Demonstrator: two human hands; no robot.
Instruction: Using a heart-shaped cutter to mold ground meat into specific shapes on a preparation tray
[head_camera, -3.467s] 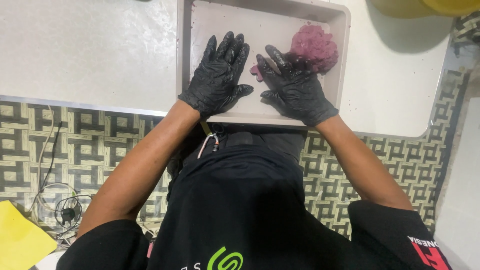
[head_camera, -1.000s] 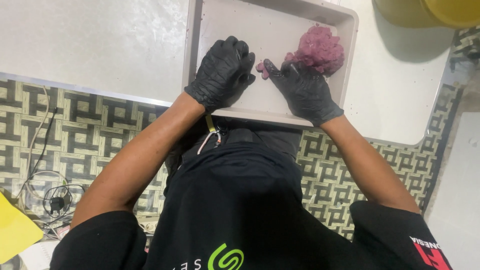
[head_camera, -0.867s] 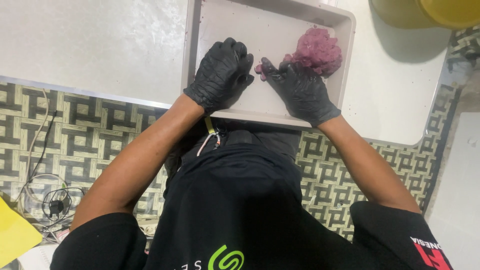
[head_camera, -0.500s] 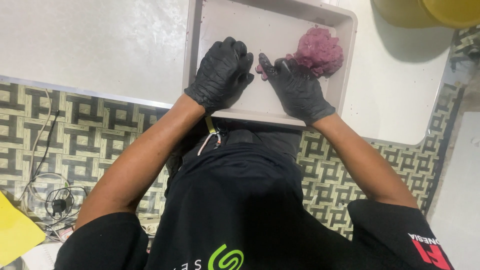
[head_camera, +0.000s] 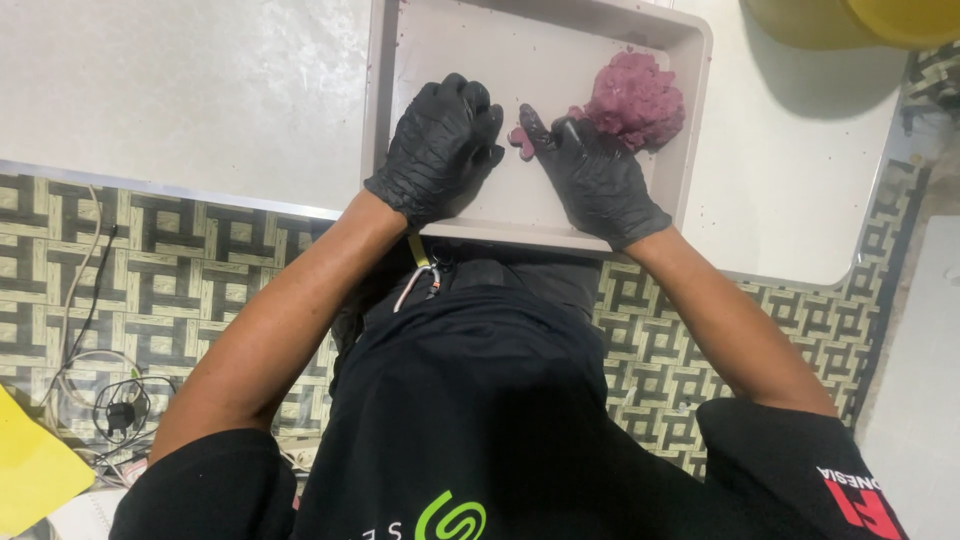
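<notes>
Seen from above, a person in a black shirt leans over a shallow, rectangular, pale grey plastic tray (head_camera: 690, 120) that sits on a white speckled desk (head_camera: 190, 90). Both hands wear black disposable gloves.

The left hand (head_camera: 440, 150) rests inside the tray near its middle, knuckles up, its fingers (head_camera: 470, 100) curled inward into a loose fist against the tray floor; whether anything lies inside that fist cannot be told. Just beside it, the right hand (head_camera: 595, 175) lies flatter, its fingers (head_camera: 545, 130) stretched forward and slightly spread, not closed round anything. Its fingertips touch a small purple-pink scrap of dough (head_camera: 520, 140) that lies on the tray floor between the two hands.

A larger, lumpy mound of the same purple-pink dough (head_camera: 635, 100) sits in the far right corner of the tray, touching the right hand's fingers on its near side and close to the tray's right wall. Small purple crumbs dot the tray rim and the desk around it.

At the top right edge, part of a yellow plastic basin (head_camera: 850, 20) stands on the desk, well apart from the hands. Below the desk edge a mat (head_camera: 170, 260) with an olive and cream geometric pattern covers the floor, and tangled cables (head_camera: 100, 400) lie on it at the left, near a flat yellow sheet (head_camera: 30, 470) in the corner.
</notes>
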